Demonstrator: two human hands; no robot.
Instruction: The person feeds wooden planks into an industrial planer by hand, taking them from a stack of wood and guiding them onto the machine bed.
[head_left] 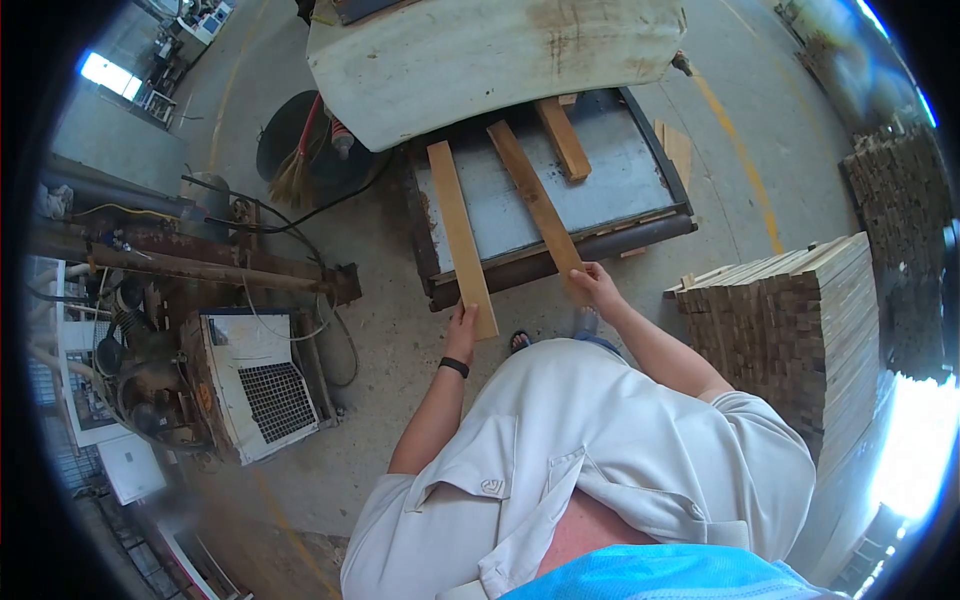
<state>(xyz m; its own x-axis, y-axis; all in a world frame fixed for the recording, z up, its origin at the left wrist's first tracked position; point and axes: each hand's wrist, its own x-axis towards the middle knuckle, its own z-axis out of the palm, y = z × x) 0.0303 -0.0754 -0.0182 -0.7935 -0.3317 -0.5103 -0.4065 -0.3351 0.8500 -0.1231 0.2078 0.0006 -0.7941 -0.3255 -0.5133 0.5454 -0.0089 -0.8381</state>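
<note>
At frame centre, the left slat [459, 232] is gripped by the left hand [462, 333], the right slat [530, 196] by the right hand [597, 285]; feeding under the hood [480, 55] is judged barely begun.

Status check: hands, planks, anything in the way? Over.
Left hand grips pale plank. Right hand grips darker plank. Third plank lies beyond, apart.
</note>
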